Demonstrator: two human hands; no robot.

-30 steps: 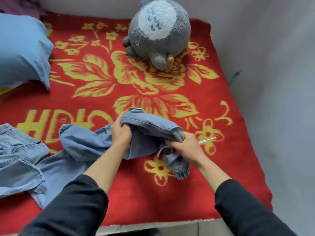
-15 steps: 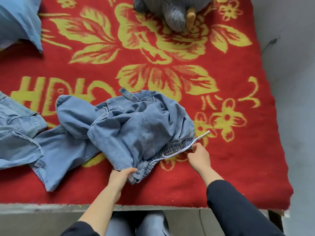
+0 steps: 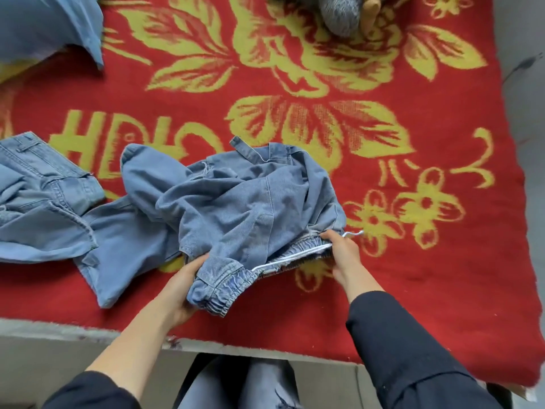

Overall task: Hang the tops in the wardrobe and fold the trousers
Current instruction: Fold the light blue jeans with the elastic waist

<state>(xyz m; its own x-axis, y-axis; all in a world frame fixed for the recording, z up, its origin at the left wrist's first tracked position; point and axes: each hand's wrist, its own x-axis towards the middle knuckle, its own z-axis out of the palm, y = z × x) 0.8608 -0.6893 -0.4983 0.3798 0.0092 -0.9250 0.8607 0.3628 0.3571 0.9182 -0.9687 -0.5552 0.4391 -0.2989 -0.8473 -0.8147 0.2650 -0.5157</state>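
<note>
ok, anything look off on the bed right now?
Nothing damaged or spilled. The trousers are bunched in a heap, not flat, with the white drawstring trailing loose along the waistband between left hand and right hand. A second denim garment lies rumpled at left.

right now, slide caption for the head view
Left hand and right hand hold crumpled denim trousers by the waistband on a red blanket

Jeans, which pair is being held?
The middle pair, with the elastic waist and white string: left hand and right hand grip it. The left pair lies untouched.
</note>
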